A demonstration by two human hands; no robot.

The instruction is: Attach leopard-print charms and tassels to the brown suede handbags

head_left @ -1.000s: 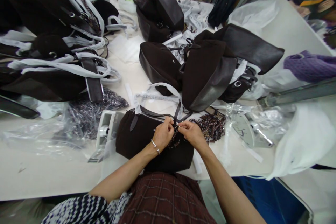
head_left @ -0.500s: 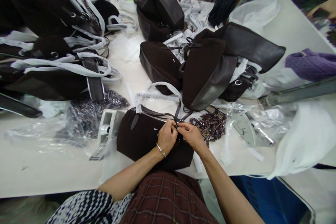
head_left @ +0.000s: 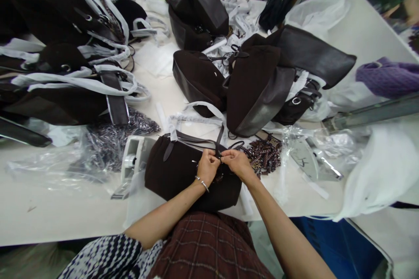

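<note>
The dark bag (head_left: 176,176) lies at the front edge of the surface (head_left: 65,213), left of a patterned heap (head_left: 270,157). Left hand (head_left: 207,169) and right hand (head_left: 238,165) remain at the dark strap (head_left: 220,138), almost unshifted, so contact stays localized; each grip is pinched together on a small piece, its identity indiscernible.

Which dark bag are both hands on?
The dark bag nearest the plaid cloth; the left hand and right hand are at its upper edge, not another's.
</note>
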